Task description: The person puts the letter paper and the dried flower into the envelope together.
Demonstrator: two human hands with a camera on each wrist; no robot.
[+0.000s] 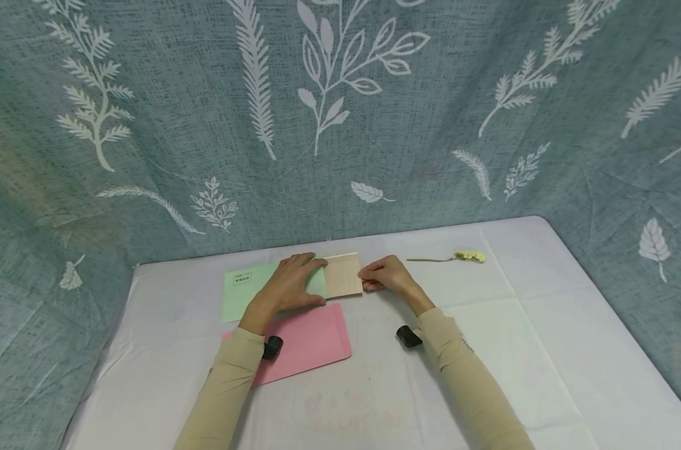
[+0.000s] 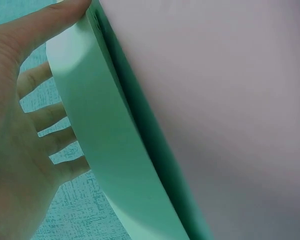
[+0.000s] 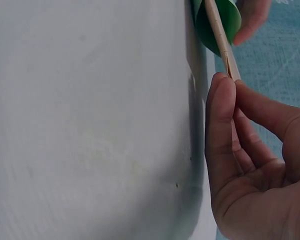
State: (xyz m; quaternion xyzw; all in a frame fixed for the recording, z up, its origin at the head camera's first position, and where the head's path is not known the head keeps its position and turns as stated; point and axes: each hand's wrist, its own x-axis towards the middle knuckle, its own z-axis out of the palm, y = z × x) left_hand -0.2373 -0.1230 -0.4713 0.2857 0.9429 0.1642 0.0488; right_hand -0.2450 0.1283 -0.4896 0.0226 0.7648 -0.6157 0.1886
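Note:
A pale green envelope (image 1: 244,303) lies flat near the far side of the table, printed with a small dark label. My left hand (image 1: 292,284) spans its right part, thumb at the near edge and fingers at the far edge, gripping it. In the right wrist view, the green mouth (image 3: 206,32) bulges open around a folded sheet of beige paper (image 1: 343,275), which sticks out to the right. My right hand (image 1: 388,275) pinches the outer end of this paper between thumb and fingers. The paper's other end is hidden inside the envelope.
A pink envelope (image 1: 312,347) lies in front of the green one, partly under the left forearm. Toward the back right lies a thin stem with a yellow flower head (image 1: 469,256). A patterned grey-green curtain (image 1: 340,125) hangs behind the white-covered table (image 1: 486,350).

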